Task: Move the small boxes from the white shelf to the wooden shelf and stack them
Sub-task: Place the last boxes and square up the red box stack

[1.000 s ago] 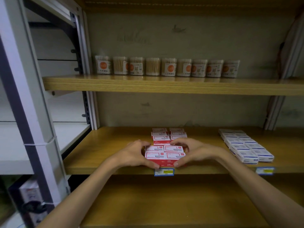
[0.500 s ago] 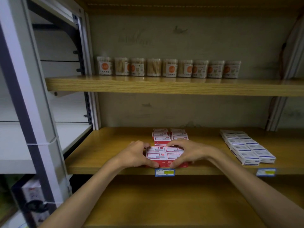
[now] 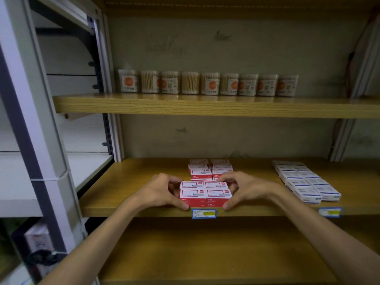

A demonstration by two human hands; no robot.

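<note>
At the front edge of the wooden shelf, both hands clasp a block of red boxes. The left hand curls round the block's left end, thumb at the front corner; the right hand curls round its right end the same way. Four white-and-red tops show, two across and two deep; each box's long axis runs left to right, and its red front faces the camera. A blue price tag sits on the shelf edge just below. Behind the block, more red boxes stand in two stacked columns running back toward the wall. Farther right lie white boxes in rows. Above, on the upper shelf, a row of tubs stands. The white shelf is at left.
</note>
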